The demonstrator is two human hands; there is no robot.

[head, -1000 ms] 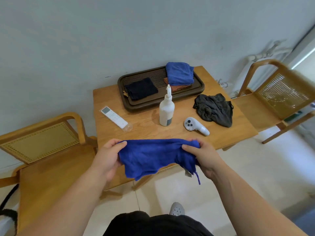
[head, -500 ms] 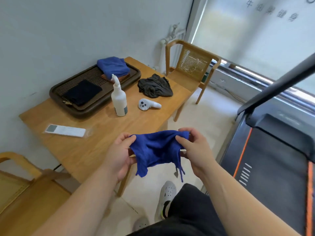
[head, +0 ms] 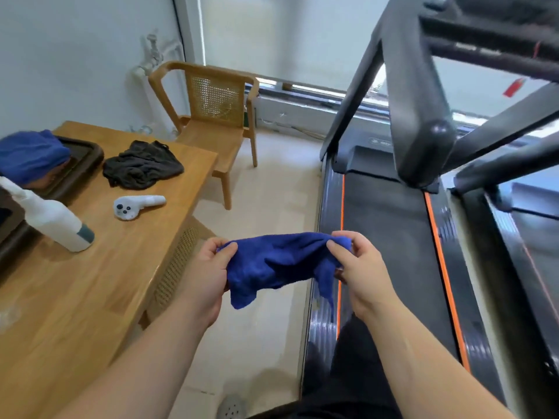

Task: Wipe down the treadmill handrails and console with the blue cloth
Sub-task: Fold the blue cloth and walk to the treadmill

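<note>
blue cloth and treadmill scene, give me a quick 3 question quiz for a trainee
1. True or false: both hands grip the blue cloth, the left hand on one end and the right hand on the other.
2. Multiple choice: what lies on the wooden table between the dark grey cloth and the white spray bottle? A) a white handheld controller B) a red mug C) a pair of scissors
3. Fill in: the cloth has not yet touched the treadmill's black ____.

Key: 1 true; 2 A, the controller; 3 handrail.
</note>
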